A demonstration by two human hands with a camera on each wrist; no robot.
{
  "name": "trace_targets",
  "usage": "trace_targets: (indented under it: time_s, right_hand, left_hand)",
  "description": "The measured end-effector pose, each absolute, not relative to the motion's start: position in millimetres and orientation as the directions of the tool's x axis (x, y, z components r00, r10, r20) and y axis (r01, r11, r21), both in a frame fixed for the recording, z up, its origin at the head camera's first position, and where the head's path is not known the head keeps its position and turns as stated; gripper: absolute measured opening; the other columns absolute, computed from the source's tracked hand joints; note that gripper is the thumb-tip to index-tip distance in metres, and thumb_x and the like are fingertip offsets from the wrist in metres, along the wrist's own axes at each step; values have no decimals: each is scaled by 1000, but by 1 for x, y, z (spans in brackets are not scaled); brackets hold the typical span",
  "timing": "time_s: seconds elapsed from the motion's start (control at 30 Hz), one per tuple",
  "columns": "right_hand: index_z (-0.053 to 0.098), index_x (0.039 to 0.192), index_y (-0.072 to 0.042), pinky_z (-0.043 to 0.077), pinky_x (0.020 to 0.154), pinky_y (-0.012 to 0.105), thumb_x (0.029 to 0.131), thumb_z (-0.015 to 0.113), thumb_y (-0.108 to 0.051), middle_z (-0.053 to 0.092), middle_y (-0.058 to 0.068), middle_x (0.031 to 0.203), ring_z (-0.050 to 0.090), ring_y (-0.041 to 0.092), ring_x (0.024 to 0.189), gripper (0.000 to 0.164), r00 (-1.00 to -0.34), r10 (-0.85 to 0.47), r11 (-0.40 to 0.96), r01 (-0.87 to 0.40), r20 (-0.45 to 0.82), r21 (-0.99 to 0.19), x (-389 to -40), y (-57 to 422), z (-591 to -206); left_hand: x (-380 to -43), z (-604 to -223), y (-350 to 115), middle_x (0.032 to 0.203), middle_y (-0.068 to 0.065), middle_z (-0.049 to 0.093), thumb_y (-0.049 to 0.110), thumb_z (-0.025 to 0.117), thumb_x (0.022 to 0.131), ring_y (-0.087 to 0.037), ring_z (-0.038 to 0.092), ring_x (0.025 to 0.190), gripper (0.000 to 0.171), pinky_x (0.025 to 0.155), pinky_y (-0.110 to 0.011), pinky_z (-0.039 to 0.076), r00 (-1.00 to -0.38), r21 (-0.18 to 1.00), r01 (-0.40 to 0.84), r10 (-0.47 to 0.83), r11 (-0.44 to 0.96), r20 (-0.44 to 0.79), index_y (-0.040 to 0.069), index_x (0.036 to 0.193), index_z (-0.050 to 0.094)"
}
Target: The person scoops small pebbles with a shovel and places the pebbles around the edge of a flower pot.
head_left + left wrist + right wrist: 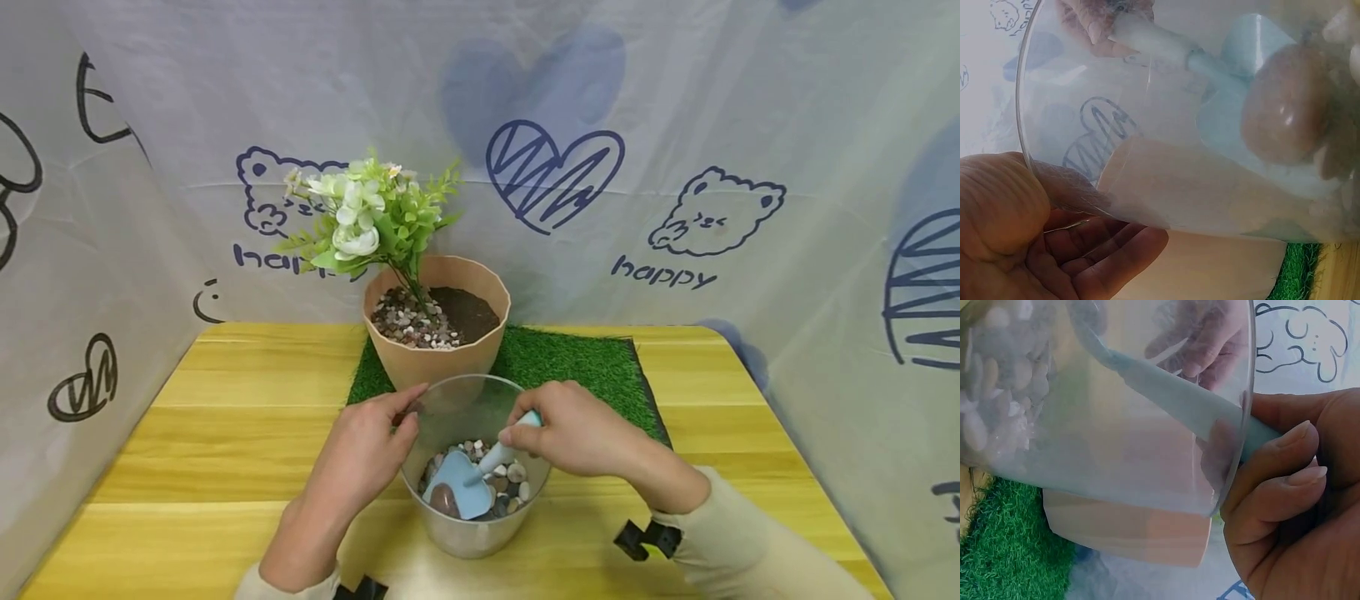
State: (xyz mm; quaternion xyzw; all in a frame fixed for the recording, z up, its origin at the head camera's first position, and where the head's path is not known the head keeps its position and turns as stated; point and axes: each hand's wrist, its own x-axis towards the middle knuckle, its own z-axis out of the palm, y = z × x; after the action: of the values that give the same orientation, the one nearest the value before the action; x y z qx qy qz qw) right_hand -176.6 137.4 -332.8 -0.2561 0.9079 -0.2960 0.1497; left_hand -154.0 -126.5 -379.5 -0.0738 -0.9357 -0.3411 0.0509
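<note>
A clear plastic bucket (480, 533) stands on the table in front of me with mixed pebbles (516, 473) in its bottom. My left hand (367, 446) holds its rim at the left, the thumb showing through the plastic in the left wrist view. The handle of a small light-blue shovel (467, 483) is gripped in my right hand (573, 429) at the bucket's right rim. The shovel tilts down into the bucket, its blade among the pebbles. A large brown stone (1288, 103) lies on or against the blade.
Behind the bucket stands a peach flowerpot (442, 362) with soil, small pebbles and white flowers (360, 217). It rests on a green turf mat (577, 367). The wooden table (247, 433) is enclosed by printed cloth (555, 83) at the back and sides.
</note>
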Motion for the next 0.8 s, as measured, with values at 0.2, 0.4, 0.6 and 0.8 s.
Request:
trace_targets:
  time_s: [0.2,0.4,0.6,0.8]
  right_hand:
    - [78,93,-16,36,52,27,102,69,-29,65,-5,69,41,11,52,18,-824,-548,665,-325,-145,-672,-178,145,-330]
    - [78,95,-14,43,54,28,101,70,-28,65,-2,68,46,12,54,17,-836,-528,635,-275,-146,-722,-176,154,-331]
    - [78,96,-12,41,53,27,100,71,-29,66,3,73,44,14,55,19,-859,-493,598,-217,-140,-772,-175,163,-334]
    - [77,96,-5,31,46,23,101,71,-25,64,6,67,34,11,48,21,-868,-463,533,-110,-180,-839,-174,176,-338]
  left_hand:
    - [-155,-378,-127,124,-11,76,11,57,102,-14,49,60,42,55,-32,43,-984,629,173,103,758,147,16,142,69]
    - [-156,-379,-127,124,-10,76,12,56,102,-14,49,61,43,56,-31,44,-985,623,170,108,764,137,15,143,68]
    - [-156,-379,-129,119,-6,78,13,59,102,-13,59,71,43,63,-32,49,-980,608,195,130,770,149,17,144,67]
    - [-156,-378,-129,118,-4,78,13,59,102,-14,66,87,40,75,-36,53,-974,597,221,145,771,172,17,141,70]
